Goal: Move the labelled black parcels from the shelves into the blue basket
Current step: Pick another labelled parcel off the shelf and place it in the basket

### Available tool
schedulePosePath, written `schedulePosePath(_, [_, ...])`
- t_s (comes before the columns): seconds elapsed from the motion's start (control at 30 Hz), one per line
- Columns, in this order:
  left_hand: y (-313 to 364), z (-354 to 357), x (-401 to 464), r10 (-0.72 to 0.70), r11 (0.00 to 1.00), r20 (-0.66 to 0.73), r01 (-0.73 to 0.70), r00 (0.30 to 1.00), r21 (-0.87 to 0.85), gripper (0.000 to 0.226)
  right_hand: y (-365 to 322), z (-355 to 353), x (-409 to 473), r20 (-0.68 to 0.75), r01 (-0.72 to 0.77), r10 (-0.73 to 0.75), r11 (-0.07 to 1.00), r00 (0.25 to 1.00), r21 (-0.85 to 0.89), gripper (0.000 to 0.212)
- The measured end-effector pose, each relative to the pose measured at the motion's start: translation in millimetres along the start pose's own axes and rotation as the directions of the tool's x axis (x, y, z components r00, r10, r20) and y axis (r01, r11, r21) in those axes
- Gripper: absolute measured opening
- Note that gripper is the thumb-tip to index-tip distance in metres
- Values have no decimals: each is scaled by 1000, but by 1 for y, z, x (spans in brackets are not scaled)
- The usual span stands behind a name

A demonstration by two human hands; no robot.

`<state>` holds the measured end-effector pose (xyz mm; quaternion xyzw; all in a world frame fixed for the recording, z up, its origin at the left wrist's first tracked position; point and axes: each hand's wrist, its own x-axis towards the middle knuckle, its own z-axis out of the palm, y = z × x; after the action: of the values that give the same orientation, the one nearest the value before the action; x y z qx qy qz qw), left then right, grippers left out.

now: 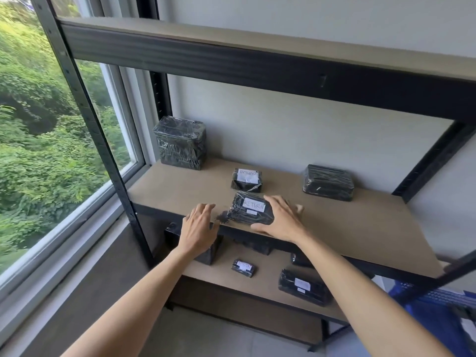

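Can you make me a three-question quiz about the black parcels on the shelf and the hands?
1. Where is the front RETURN parcel?
A. by the shelf's front edge
B. against the wall
C. on the top shelf

2. How many middle shelf parcels show a white label?
A. none
B. two
C. four

3. What is the right hand doing?
A. touching the parcel's side
B. hanging far away
C. carrying a basket

Answers:
1 A, it lies at the edge between both hands.
2 B, the back RETURN parcel too.
3 A, fingers rest beside it; the left hand hovers open.

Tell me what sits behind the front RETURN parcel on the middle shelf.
Directly behind the front parcel sits a smaller parcel with a RETURN label on top. Its back side is hidden, and the right hand covers the front parcel's right edge.
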<state>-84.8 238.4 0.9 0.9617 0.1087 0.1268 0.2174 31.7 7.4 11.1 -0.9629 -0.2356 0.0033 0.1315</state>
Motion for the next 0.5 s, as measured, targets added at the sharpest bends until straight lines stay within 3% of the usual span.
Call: schedulePosePath(0.5, [64, 17, -16, 193, 980, -33, -194, 981, -45, 49, 54, -37, -81, -299, -122, 139, 990, 944, 75, 99])
